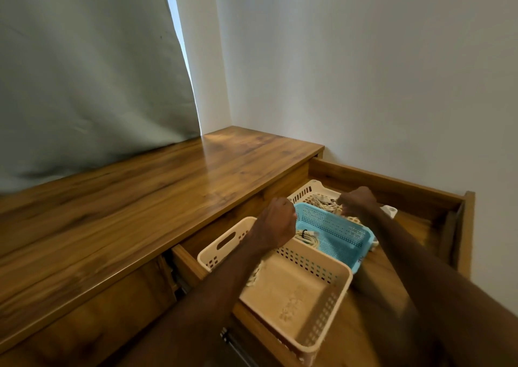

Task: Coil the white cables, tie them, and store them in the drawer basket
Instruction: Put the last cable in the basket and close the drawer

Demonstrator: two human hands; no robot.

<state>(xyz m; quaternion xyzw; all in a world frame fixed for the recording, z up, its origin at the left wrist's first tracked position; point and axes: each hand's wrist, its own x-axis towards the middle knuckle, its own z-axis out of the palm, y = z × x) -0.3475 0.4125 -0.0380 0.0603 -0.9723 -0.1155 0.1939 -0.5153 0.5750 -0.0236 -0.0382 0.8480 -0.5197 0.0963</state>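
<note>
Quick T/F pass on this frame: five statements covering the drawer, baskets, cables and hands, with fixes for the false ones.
1. The drawer is pulled open. True.
2. The blue basket sits between the beige basket and the white basket. True.
3. The beige basket is packed full of cables. False: its floor is mostly bare, and only a bit of cable shows at its left side.
4. A coiled cable with a black tie lies in the blue basket. True.
5. Both hands lie flat on the cabinet top. False: the left hand and right hand are over the drawer with fingers curled.
</note>
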